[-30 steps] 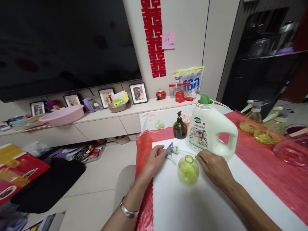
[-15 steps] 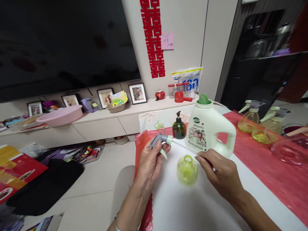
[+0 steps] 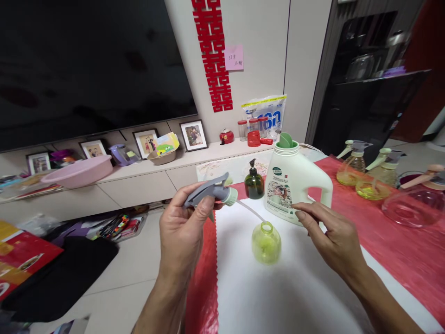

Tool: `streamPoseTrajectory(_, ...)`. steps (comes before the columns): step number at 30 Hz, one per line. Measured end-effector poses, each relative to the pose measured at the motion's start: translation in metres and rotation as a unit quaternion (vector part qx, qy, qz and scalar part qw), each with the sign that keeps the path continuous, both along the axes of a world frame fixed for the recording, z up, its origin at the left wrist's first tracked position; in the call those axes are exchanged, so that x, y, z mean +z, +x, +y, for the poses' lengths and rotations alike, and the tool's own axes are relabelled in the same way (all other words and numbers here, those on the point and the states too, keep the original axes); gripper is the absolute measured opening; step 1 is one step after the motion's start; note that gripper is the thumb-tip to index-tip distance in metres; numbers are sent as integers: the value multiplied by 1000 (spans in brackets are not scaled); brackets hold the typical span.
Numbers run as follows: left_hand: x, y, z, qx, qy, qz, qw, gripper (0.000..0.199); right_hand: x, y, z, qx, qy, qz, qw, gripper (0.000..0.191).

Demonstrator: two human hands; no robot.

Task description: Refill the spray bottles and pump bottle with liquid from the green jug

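Observation:
My left hand (image 3: 187,215) grips a grey and pale green trigger spray head (image 3: 208,191), tilted on its side. From its collar a thin clear dip tube (image 3: 251,209) slants down to the right, its end close to the bottle's mouth; I cannot tell whether it is inside. The round yellow-green spray bottle (image 3: 266,245) stands uncapped and upright on the white sheet. Right of it hovers my right hand (image 3: 325,232), thumb and forefinger slightly apart with nothing between them. Just behind that hand is a large pale green detergent jug (image 3: 295,185) with a green scoop (image 3: 286,140) in its neck.
A dark green pump bottle (image 3: 254,181) stands left of the jug. Spray bottles (image 3: 352,162) and a pink bottle (image 3: 405,202) line the right side on red plastic sheeting (image 3: 399,250). Behind are a low cabinet (image 3: 139,178) with picture frames and a pink basin (image 3: 79,171).
My right hand has let go of the dip tube and moved right. My left hand has turned and shifted left with the spray head, and the tube now points down at the bottle's mouth.

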State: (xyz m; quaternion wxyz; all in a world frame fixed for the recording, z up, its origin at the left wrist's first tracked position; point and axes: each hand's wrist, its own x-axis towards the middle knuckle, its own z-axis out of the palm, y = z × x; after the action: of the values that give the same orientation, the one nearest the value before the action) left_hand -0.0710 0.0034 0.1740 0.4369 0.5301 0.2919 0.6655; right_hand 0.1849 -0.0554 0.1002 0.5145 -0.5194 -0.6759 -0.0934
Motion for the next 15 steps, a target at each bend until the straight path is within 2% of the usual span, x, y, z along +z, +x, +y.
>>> streamPoseTrajectory(9, -23, 13, 0, -40, -33, 117, 992, 28, -2, -1, 2, 18, -16, 6, 1000, 12)
streamPoseTrajectory(15, -44, 27, 2, -79, -34, 221, 972, 20, -6, -6, 3, 47, -55, 19, 997, 12)
